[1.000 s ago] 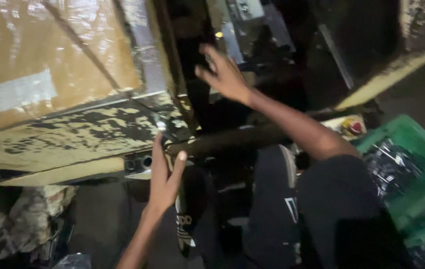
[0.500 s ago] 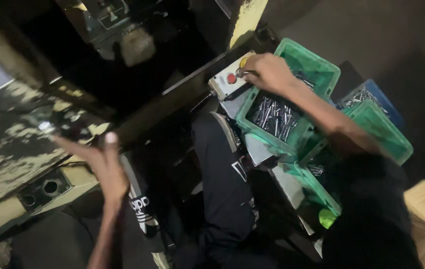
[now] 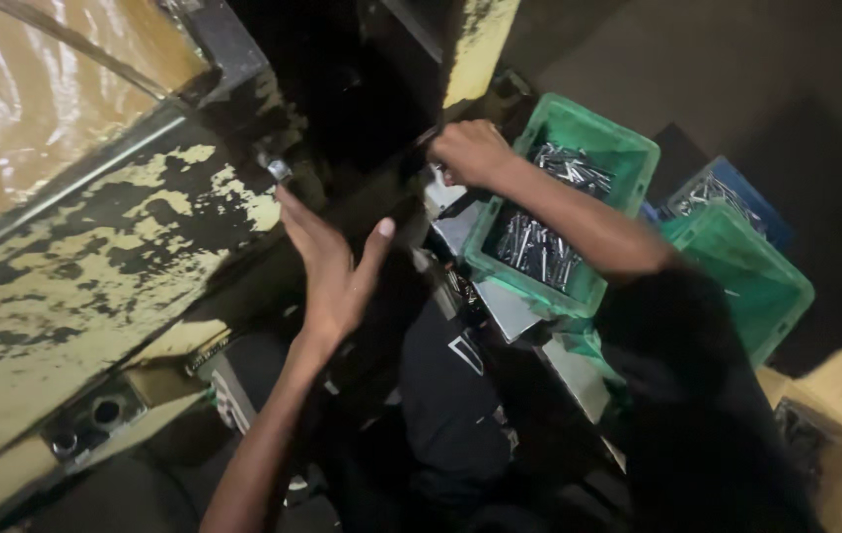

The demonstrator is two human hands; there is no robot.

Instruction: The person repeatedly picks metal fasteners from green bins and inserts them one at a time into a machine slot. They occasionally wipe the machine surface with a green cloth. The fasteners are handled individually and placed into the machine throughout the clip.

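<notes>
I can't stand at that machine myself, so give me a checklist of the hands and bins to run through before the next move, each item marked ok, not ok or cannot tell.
1. Left hand open, palm toward the worn yellow machine panel: ok, fingers spread, nothing visibly held.
2. Small metal piece at the left fingertips properly seated: cannot tell, too dark.
3. Right hand closed at the near corner of the green bin: ok; what it grips, cannot tell.
4. Green bin stocked with metal parts: ok, many shiny pieces inside.
5. Second green bin and blue bin within view: ok, beside the first.
6. Dark opening above the hands free of obstruction: cannot tell.
</notes>
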